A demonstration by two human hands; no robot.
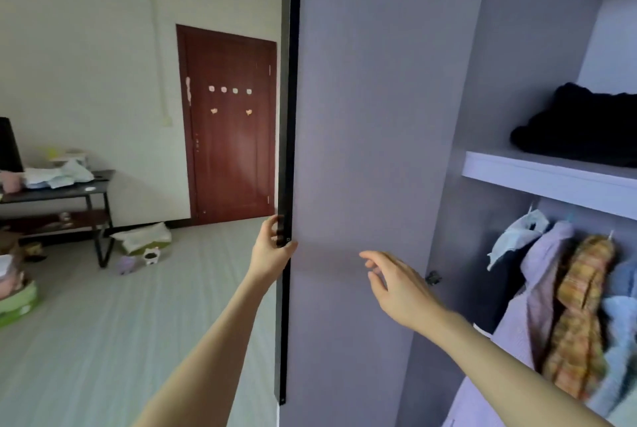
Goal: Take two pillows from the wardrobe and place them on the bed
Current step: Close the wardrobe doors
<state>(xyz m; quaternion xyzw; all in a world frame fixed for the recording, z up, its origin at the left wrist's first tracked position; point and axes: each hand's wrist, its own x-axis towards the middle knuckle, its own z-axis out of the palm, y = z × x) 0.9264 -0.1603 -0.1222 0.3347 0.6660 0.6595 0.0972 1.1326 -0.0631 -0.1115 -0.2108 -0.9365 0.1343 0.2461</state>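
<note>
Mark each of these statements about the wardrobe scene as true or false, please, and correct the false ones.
1. The left hand grips the black handle of the wardrobe door. True.
2. The right hand holds a pillow. False: it is empty, fingers relaxed, in front of the door's inner side.
3. A dark folded item lies on the shelf. True.
4. The room door stands wide open. False: the red-brown door is closed.
5. Clothes hang below the shelf. True.
</note>
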